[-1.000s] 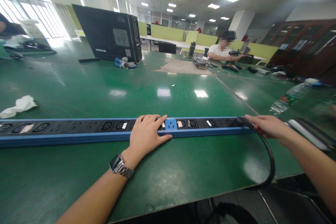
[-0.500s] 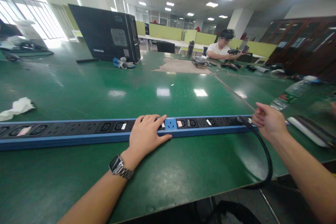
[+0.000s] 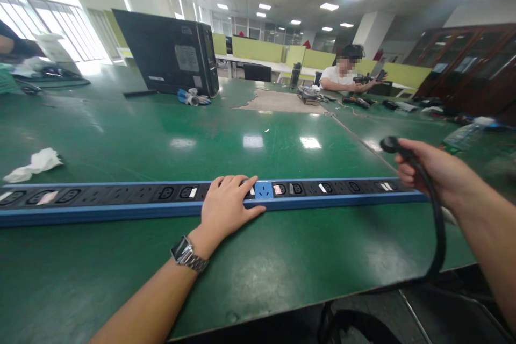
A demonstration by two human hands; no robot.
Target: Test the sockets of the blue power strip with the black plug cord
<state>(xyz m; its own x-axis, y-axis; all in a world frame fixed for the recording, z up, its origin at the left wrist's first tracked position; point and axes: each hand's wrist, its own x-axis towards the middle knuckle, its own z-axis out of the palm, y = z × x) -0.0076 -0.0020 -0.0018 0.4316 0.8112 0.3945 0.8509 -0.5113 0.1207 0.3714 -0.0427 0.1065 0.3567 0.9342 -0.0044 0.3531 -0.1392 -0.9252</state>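
One green counter (image 3: 322,242) under everything, filling most of the view. On it, along the near side: long power strip (image 3: 161,209), blue rails, black face, lying flat, left end out of frame, right end partly behind a hand. Computer case (image 3: 161,54) standing farther back, well apart from the power strip. Thick black cable (image 3: 440,231) looping down from the right hand (image 3: 433,169) to the counter's near edge, far end not visible. Left hand (image 3: 228,204) straddling the power strip: fingers close together across the top, tips at the far rail, thumb splayed along the near side. Probably bracing. Right hand raised over the power strip's right end, fingers pinching the plug (image 3: 389,144) at its cable end, the rest curled in. Done, by the look of it: plug out of the power strip and up in the air, visible sockets (image 3: 165,193) all showing their faces. Not done: plug neither set down nor seated anywhere. Can't tell about sockets under the left palm. Blue socket (image 3: 264,190) just beside the left hand. Smallest: white labels (image 3: 386,186) scattered along the black face.
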